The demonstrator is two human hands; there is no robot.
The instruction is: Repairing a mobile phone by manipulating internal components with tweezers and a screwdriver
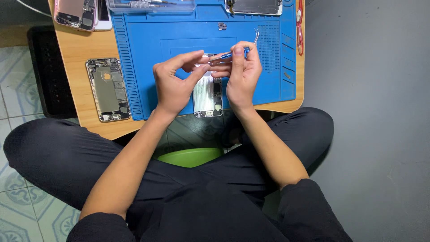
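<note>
Tiled floor on the left, grey floor on the right, and a small wooden bench [85, 42] in the upper middle of the frame with a blue repair mat [179, 31] covering most of it. Person sits cross-legged with a green stool [190, 157] poking out underneath.

Left hand [174, 83] is pinched narrow, thumb and forefinger on the top edge of an opened phone [207, 96] that hangs over the mat's near edge at frame centre. Right hand [244, 71] is closed around a blue-handled tool [230, 55], tip pointing left at the phone's top.

What I'd worry about: that phone overhangs the bench edge, so a slip or a push from the tool could tip it onto the floor. The tip could also skid off and scratch the board or nick a flex cable. Tiny parts would vanish fast too.

Count: four opened phones in view (one in hand, one [109, 89] at left on bare wood, one [76, 13] upper left, one [254, 6] at top, partly cropped), one clear tool case [150, 5], one red tool [299, 20] upper right, one small loose part [221, 26] on the mat.
</note>
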